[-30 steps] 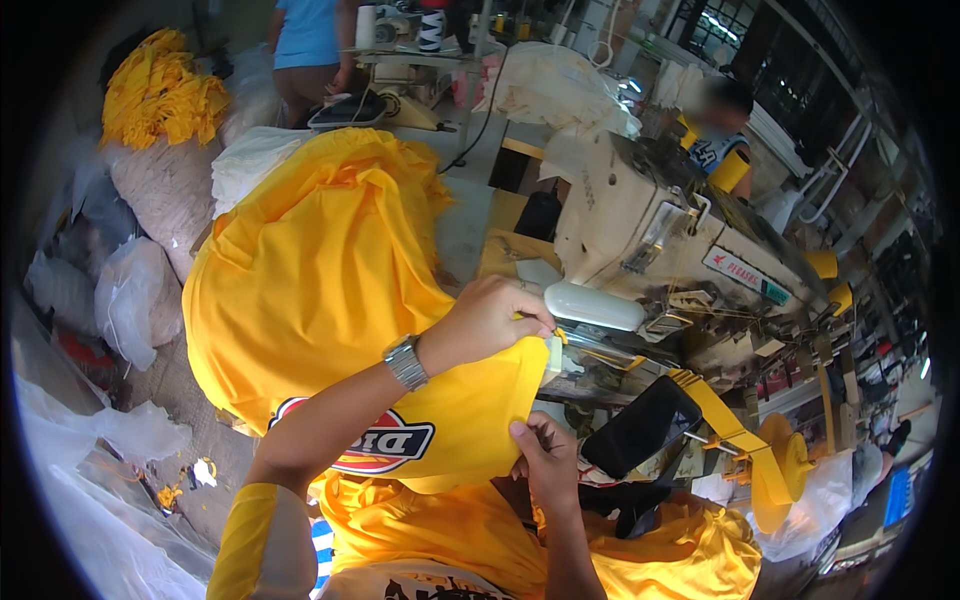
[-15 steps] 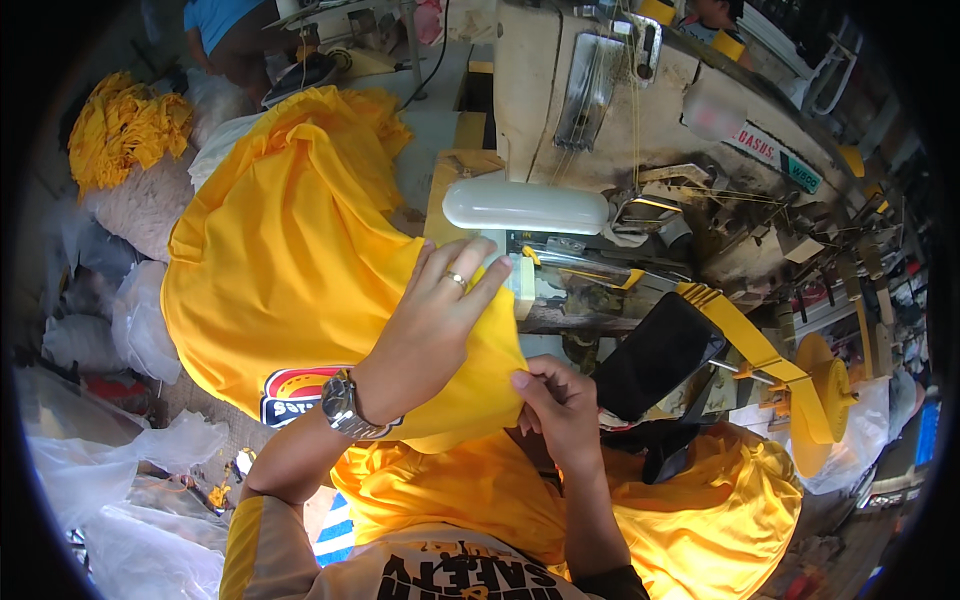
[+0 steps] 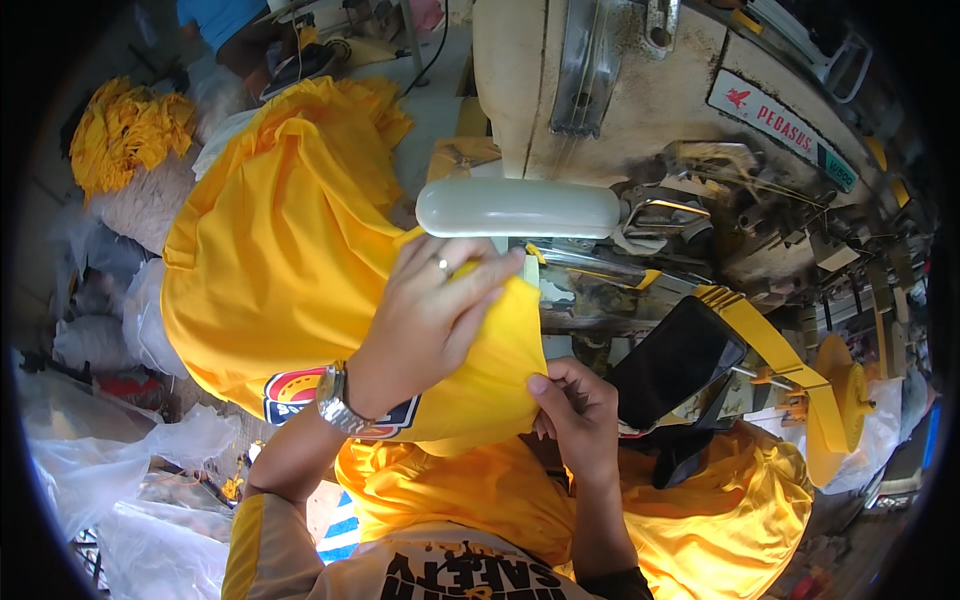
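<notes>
Two hands are steadying a shirt (image 3: 290, 270) at the machine (image 3: 600, 130): left hand (image 3: 425, 320) pressing flat, fingers apart, right hand (image 3: 575, 415) pinching its hem.

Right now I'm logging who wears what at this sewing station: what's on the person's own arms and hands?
The left hand has a plain ring on one finger and a silver metal-band watch at the wrist, with a yellow sleeve on the upper arm. The right hand is bare, with a dark cuff near the elbow.
</notes>
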`<action>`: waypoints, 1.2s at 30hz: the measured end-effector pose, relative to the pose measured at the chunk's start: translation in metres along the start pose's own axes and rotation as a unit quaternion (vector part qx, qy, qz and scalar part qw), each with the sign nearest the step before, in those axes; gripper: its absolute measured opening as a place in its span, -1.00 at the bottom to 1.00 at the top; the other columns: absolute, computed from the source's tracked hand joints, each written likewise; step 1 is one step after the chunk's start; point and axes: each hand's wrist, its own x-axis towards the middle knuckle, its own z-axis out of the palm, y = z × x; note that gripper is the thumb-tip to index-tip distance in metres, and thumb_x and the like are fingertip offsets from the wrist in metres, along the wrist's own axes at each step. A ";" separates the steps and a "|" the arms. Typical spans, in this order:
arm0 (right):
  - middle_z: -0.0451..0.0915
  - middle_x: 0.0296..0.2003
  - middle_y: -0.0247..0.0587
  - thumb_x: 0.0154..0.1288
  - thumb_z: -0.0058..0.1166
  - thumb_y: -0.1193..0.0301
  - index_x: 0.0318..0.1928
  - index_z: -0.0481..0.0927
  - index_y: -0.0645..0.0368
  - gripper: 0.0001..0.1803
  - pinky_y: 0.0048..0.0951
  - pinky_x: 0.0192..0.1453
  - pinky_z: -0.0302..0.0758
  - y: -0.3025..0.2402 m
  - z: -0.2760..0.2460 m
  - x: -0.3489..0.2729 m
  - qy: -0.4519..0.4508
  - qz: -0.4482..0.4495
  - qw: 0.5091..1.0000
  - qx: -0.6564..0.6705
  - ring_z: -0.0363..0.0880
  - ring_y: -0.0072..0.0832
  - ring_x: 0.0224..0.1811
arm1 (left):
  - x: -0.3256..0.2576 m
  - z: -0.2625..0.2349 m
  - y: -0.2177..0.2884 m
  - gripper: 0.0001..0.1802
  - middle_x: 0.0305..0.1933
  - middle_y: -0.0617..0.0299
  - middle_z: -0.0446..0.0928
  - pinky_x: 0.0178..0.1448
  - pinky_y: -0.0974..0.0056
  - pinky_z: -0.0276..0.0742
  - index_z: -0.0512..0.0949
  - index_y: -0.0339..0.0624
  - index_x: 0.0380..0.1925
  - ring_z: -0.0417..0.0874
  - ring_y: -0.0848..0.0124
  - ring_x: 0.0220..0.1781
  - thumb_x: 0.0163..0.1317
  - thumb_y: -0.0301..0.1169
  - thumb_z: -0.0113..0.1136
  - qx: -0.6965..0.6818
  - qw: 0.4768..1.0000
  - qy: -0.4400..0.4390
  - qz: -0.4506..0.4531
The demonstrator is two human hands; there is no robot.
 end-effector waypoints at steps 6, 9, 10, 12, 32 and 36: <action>0.41 -0.61 -0.55 0.40 0.08 0.46 -0.28 0.57 0.26 -0.88 -0.72 -0.58 0.15 0.000 0.000 0.000 -0.009 -0.006 1.000 -0.009 0.24 -0.87 -0.65 | 0.023 -0.004 -0.007 -0.90 -0.23 0.15 0.63 -0.07 0.29 0.51 0.62 -0.27 -0.31 0.64 0.30 -0.18 0.15 -0.59 0.22 -0.118 0.991 -0.055 -0.022; 0.41 -0.61 -0.55 0.41 0.08 0.45 -0.27 0.57 0.26 -0.87 -0.72 -0.58 0.15 -0.002 0.000 0.001 -0.012 -0.009 1.000 -0.012 0.24 -0.87 -0.65 | 0.031 -0.002 -0.008 -0.95 -0.32 0.15 0.64 -0.12 0.28 0.50 0.59 -0.30 -0.37 0.65 0.32 -0.27 0.14 -0.59 0.22 -0.262 0.961 -0.026 -0.089; 0.41 -0.61 -0.55 0.41 0.07 0.45 -0.28 0.57 0.25 -0.87 -0.72 -0.58 0.15 -0.001 0.001 0.001 -0.013 -0.007 1.000 -0.010 0.23 -0.87 -0.65 | 0.032 0.004 -0.012 -0.95 -0.36 0.14 0.62 -0.16 0.25 0.49 0.59 -0.28 -0.38 0.64 0.25 -0.30 0.12 -0.59 0.22 -0.286 0.953 0.008 -0.098; 0.41 -0.61 -0.55 0.41 0.07 0.44 -0.28 0.57 0.24 -0.87 -0.72 -0.58 0.15 0.000 0.000 0.002 -0.012 -0.002 1.000 -0.003 0.24 -0.87 -0.65 | 0.032 0.013 -0.017 -0.92 -0.40 0.11 0.60 -0.19 0.22 0.48 0.61 -0.26 -0.42 0.63 0.19 -0.32 0.05 -0.63 0.21 -0.299 0.947 0.041 -0.108; 0.42 -0.61 -0.56 0.40 0.08 0.45 -0.27 0.57 0.26 -0.88 -0.71 -0.61 0.06 -0.009 -0.002 0.020 -0.009 -0.030 0.999 0.015 0.18 -0.90 -0.66 | 0.005 0.013 0.015 -0.46 -0.06 -0.14 0.53 0.44 -0.30 -0.15 0.26 -0.54 0.14 0.40 -0.17 0.21 0.07 -0.64 -0.06 0.044 0.998 -0.009 -0.037; 0.42 -0.62 -0.57 0.40 0.09 0.43 -0.30 0.57 0.26 -0.85 -0.71 -0.61 0.06 -0.008 0.001 0.026 -0.005 -0.031 0.999 0.015 0.18 -0.90 -0.67 | 0.009 0.008 0.010 -0.47 0.03 -0.08 0.53 0.46 -0.28 -0.19 0.28 -0.44 0.17 0.43 -0.09 0.22 0.13 -0.62 -0.03 -0.010 0.996 -0.025 -0.083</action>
